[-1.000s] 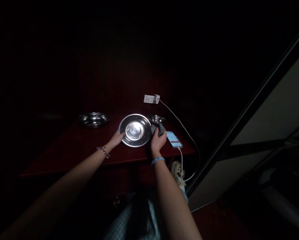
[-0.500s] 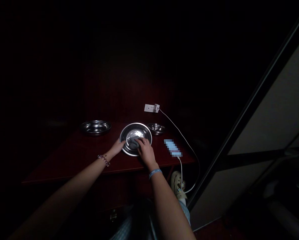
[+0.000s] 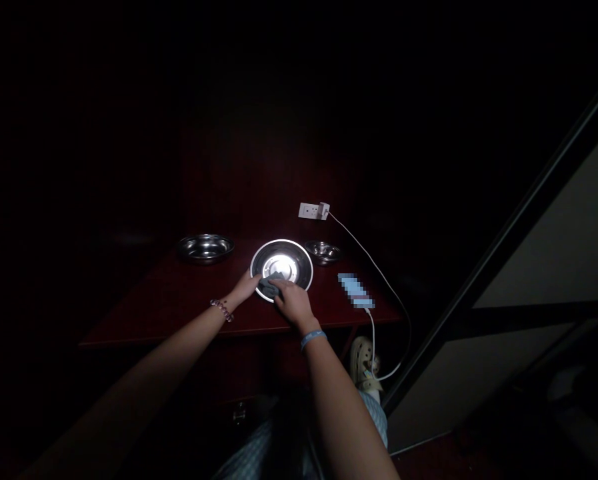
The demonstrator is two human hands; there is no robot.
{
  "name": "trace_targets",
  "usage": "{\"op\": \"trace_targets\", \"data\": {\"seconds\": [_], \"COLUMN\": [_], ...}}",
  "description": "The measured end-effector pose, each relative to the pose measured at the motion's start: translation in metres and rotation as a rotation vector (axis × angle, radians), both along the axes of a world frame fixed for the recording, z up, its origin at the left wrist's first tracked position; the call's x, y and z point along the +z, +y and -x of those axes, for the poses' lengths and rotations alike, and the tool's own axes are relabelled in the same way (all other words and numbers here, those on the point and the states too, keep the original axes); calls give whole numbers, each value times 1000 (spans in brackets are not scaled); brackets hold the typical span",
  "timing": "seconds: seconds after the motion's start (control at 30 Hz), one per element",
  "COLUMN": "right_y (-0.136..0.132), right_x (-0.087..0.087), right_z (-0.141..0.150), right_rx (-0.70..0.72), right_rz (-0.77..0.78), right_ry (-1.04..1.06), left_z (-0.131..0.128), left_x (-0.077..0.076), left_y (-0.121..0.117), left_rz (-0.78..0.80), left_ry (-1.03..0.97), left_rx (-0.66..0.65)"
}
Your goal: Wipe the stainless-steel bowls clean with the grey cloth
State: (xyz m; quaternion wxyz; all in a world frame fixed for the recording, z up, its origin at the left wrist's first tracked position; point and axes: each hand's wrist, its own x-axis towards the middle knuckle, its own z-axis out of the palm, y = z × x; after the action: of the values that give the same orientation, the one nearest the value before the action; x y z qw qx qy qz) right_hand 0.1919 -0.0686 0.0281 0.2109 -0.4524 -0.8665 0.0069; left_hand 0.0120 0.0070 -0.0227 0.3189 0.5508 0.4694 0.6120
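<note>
A shiny steel plate (image 3: 291,261) lies in the middle of a dark red table (image 3: 179,300). My left hand (image 3: 245,287) grips the plate's near left rim. My right hand (image 3: 291,301) presses a grey cloth (image 3: 270,285) onto the near part of the plate, fingers curled over the cloth. A beaded bracelet is on my left wrist and a blue band on my right wrist.
A steel bowl (image 3: 205,247) sits at the back left and a smaller steel bowl (image 3: 323,251) at the back right. A phone (image 3: 355,291) lies at the right, its white cable (image 3: 373,267) running to a wall socket (image 3: 313,211). A pale shoe (image 3: 363,357) is on the floor.
My right hand brought the cloth from beside the plate onto it, then drew it toward the near rim. The plate, tilted up a second ago, now lies flat. The camera shifted slightly.
</note>
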Motion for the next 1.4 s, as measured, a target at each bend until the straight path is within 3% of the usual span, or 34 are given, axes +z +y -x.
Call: {"op": "trace_targets", "data": {"seconds": [0.2,0.4,0.67,0.9,1.17,1.4], "right_y": [-3,9,14,12,9,3], "right_x": [10,-4,-15,-22,-19,-5], "right_z": [5,6,5,3,10,11], "right_rx": [-173,-307,-370,-270,73,10], "right_rz": [-70,-256,-261,-126,-132,-144], "right_ry": [-140,-121,-46,97,91,-39], "left_z": [3,2,-2,-1,-2,-5], "left_x": [-3,-2,7,13,16,19], "left_y": [2,-4,-13,-18,-25,-29], "left_rz": [7,-2,12,-16,26,-18], "left_ry": [21,33,7,48,53,63], "left_rx": [0,-11,3,-2,-94,-111]}}
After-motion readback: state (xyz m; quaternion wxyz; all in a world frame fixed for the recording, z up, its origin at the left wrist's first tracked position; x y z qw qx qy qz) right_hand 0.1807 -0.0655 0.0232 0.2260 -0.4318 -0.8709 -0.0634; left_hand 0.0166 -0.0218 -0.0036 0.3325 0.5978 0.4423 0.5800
